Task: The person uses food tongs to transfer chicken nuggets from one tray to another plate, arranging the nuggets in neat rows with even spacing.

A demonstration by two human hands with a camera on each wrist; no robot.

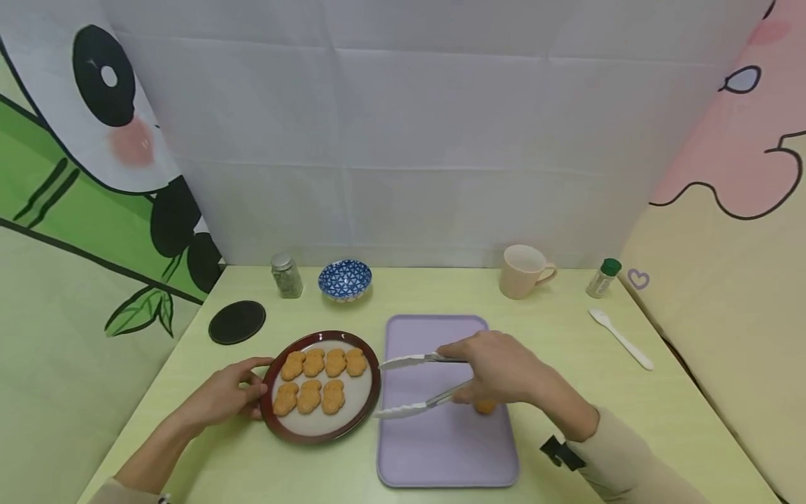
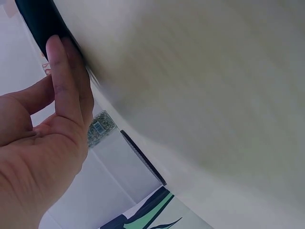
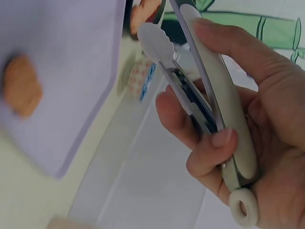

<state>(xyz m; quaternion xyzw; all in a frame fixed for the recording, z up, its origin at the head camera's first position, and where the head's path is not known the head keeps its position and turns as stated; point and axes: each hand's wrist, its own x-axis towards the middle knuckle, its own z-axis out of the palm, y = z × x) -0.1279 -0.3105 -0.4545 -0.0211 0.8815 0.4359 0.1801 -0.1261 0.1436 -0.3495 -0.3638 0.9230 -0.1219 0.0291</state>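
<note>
My left hand (image 1: 229, 395) holds the brown-rimmed plate (image 1: 271, 413) by its left edge, thumb at the rim. Several golden-brown nuggets (image 1: 309, 397) lie on the plate in two rows. Over the lilac tray (image 1: 447, 455), my right hand (image 1: 504, 367) grips white-tipped tongs (image 3: 233, 119). Their arms are spread with nothing between the tips, which point left toward the plate's right edge. One more nugget (image 3: 21, 86) sits on the tray, mostly hidden under the right hand in the head view.
Behind the plate are a black round coaster (image 1: 236, 322), a glass spice jar (image 1: 286, 276) and a blue patterned bowl (image 1: 344, 280). A pink mug (image 1: 522, 271), a green-capped shaker (image 1: 603, 278) and a white spoon (image 1: 622, 339) are at the right. A white cloth wall closes the back.
</note>
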